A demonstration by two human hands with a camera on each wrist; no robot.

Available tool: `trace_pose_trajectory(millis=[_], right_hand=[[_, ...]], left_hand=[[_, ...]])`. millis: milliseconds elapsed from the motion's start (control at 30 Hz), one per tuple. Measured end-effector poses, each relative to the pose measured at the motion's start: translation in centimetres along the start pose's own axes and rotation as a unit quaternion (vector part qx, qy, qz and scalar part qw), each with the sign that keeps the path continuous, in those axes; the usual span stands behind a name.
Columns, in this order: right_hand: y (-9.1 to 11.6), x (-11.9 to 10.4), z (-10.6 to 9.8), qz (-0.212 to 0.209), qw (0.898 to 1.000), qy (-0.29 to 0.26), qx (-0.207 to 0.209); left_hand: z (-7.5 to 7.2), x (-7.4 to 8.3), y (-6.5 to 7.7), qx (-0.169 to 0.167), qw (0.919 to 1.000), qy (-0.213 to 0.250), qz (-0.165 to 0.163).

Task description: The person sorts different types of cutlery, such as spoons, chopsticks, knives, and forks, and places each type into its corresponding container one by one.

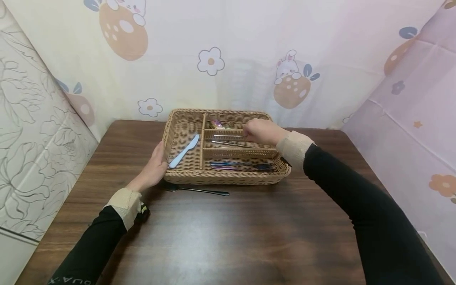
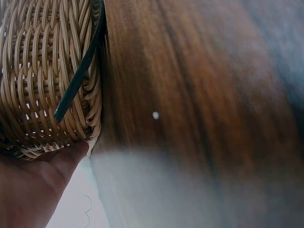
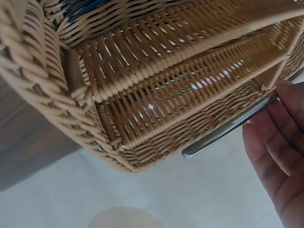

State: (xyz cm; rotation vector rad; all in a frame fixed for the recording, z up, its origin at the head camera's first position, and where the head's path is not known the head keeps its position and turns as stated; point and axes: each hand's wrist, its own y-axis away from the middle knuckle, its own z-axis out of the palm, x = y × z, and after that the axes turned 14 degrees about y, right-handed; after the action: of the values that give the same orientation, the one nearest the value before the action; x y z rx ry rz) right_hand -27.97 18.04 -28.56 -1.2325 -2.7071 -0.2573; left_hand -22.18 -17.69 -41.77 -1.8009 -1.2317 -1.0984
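Note:
My right hand [image 1: 263,131] is over the back right part of a wicker cutlery basket [image 1: 228,178]. Its thumb and fingertips pinch a slim silver metal utensil [image 3: 223,130], whose kind I cannot tell. My left hand [image 1: 154,166] rests along the basket's outer left side, its thumb [image 2: 71,159] against the weave near the base; its other fingers are partly hidden. A light blue knife [image 1: 184,151] lies in the long left compartment. The middle right compartment has a thin silver utensil [image 1: 228,143], and the front one dark blue and purple cutlery [image 1: 231,164].
A dark spoon [image 1: 199,191] lies on the wooden table [image 1: 228,237] along the basket's front. A small pink and gold item [image 1: 216,124] sits in the back right compartment. Patterned curtain cloth [image 1: 242,79] hangs close behind the basket and at both sides.

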Motion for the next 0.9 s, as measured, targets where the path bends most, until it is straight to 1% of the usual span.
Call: trace_pose_trajectory(millis=[133, 200, 300, 467, 733, 900], right_hand=[[-1.1, 0.4, 1.2, 0.006, 1.000, 0.003, -0.011], [-1.5, 0.6, 1.7, 0.012, 1.000, 0.008, -0.009], [-2.3, 0.9, 2.3, 0.024, 0.999, 0.015, -0.022], [-3.6, 1.2, 3.0, 0.041, 0.998, 0.014, -0.041], [-4.7, 1.4, 4.0, 0.069, 0.995, 0.012, -0.074], [-5.1, 1.5, 4.5, 0.074, 0.994, 0.007, -0.086]], left_hand=[[0.1, -0.3, -0.1, 0.000, 1.0000, -0.004, 0.001], [0.1, -0.4, -0.1, 0.002, 1.0000, -0.006, 0.001], [0.1, -0.5, -0.2, 0.003, 1.0000, -0.006, 0.001], [0.0, -0.4, -0.3, 0.005, 1.0000, -0.004, 0.002], [0.0, -0.3, -0.3, 0.006, 1.0000, -0.006, 0.000], [0.0, -0.2, -0.4, 0.004, 1.0000, -0.004, 0.001]])
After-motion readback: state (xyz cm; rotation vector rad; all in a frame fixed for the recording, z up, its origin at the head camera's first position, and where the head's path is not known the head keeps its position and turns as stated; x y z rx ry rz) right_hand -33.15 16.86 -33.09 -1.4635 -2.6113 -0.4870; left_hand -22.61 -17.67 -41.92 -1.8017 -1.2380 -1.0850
